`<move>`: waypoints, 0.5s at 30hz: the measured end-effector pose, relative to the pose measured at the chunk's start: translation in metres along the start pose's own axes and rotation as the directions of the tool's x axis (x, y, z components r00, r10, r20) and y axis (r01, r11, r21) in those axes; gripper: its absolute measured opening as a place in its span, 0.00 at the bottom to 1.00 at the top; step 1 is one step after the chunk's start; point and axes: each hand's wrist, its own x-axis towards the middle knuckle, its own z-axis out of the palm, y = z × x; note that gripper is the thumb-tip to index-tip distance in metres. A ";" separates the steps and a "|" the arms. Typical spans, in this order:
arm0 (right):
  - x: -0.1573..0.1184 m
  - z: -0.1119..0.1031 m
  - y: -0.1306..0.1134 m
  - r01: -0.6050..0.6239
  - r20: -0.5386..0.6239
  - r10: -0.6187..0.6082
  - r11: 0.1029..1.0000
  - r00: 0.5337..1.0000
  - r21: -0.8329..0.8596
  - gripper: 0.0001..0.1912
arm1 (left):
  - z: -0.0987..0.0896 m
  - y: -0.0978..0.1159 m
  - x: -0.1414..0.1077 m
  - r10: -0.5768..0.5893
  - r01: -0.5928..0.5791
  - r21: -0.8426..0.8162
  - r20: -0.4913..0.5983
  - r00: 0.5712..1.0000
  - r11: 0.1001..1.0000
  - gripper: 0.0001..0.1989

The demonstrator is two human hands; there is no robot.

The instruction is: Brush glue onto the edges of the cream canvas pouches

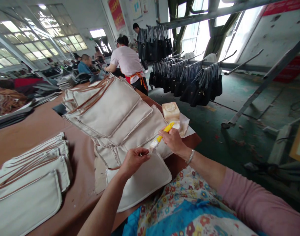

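My right hand (pixel 173 139) grips a yellow-handled brush (pixel 162 136), its bristle tip touching the top edge of a cream fabric panel (pixel 142 180) lying in front of me on the brown table (pixel 41 124). My left hand (pixel 134 160) pinches that same edge of the panel right beside the bristles. Just behind my right hand a cream glue tub (pixel 171 112) stands on a sheet of paper near the table's right edge.
Fanned rows of cream panels with brown piping (pixel 110 108) cover the table's middle; another stack (pixel 29 183) lies at the left. Other people work at the far end, one in a pink shirt (pixel 127 62). Black bags hang on racks (pixel 186 78) to the right.
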 end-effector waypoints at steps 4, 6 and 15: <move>0.000 -0.005 -0.008 0.034 -0.038 -0.034 0.999 0.999 0.005 0.12 | 0.000 0.001 -0.005 0.019 -0.020 -0.063 -0.022 1.000 0.998 0.19; -0.005 -0.007 -0.015 0.048 -0.004 -0.048 0.999 0.999 0.017 0.11 | 0.000 0.001 -0.007 0.022 -0.023 -0.056 -0.017 1.000 0.998 0.19; -0.002 -0.015 -0.025 0.104 -0.067 -0.103 0.994 0.992 0.016 0.12 | 0.012 0.002 -0.033 0.445 -0.392 0.329 -0.102 0.889 0.859 0.10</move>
